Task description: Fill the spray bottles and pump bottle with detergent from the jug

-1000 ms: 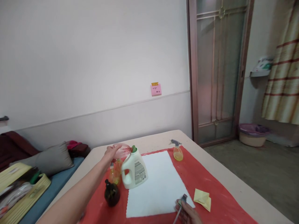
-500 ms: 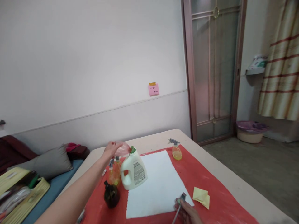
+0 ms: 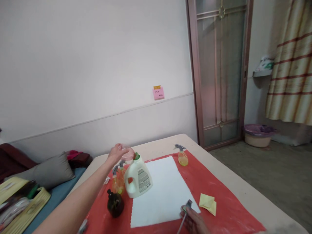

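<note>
My left hand is closed around a clear, pinkish bottle, tilted with its neck end at the mouth of a pale green jug. Something green shows at that mouth; whether liquid is flowing I cannot tell. The jug stands upright at the left edge of a white sheet. Over the sheet's near right corner, my right hand grips a grey spray trigger head with a thin tube pointing down. Left of the jug stand two spray bottles with yellowish liquid and a dark round bottle.
A red cloth covers much of the pale table. Another spray bottle stands beyond the sheet at the right. Folded yellow cloths lie beside my right hand. A yellow basket sits at the far left.
My left hand has risen slightly, tipping the bottle a little more toward the jug. My right hand keeps its hold on the trigger head. The view has shifted slightly.
</note>
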Available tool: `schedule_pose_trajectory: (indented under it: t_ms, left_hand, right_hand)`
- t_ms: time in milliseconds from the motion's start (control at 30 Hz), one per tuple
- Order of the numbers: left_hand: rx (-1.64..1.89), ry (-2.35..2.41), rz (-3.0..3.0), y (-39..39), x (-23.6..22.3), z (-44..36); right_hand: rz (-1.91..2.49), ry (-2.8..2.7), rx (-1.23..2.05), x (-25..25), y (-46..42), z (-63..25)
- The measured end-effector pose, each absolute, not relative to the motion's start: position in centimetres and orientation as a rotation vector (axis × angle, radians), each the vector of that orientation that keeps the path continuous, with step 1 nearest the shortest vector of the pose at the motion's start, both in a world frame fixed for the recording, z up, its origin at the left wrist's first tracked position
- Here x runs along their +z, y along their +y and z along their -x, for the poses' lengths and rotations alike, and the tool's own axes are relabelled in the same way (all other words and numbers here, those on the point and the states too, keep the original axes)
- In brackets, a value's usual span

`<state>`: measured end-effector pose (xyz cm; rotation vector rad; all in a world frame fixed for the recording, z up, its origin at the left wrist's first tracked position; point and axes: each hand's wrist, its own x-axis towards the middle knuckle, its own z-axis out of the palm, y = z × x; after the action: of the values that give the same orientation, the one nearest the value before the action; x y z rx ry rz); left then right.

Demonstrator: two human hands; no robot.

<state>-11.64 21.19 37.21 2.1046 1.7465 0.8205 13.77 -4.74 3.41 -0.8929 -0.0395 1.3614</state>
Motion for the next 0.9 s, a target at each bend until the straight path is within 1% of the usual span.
schedule_pose_trajectory:
  t_ms: [167,600,900]
  left_hand:
    - [0.809,1.73,-2.115,21.3,37.1,11.7]
    - [0.818,1.711,-2.132,21.0,37.1,11.7]
    - [0.844,1.726,-2.121,20.3,36.2,12.6]
  right_hand:
    - [0.907,-0.029,1.363,3.3,-4.6,-13.7]
    - [0.871,-0.073,1.359,4.9,-5.4,-13.3]
    - [0.861,-0.075,1.365,5.2,-5.6,-13.2]
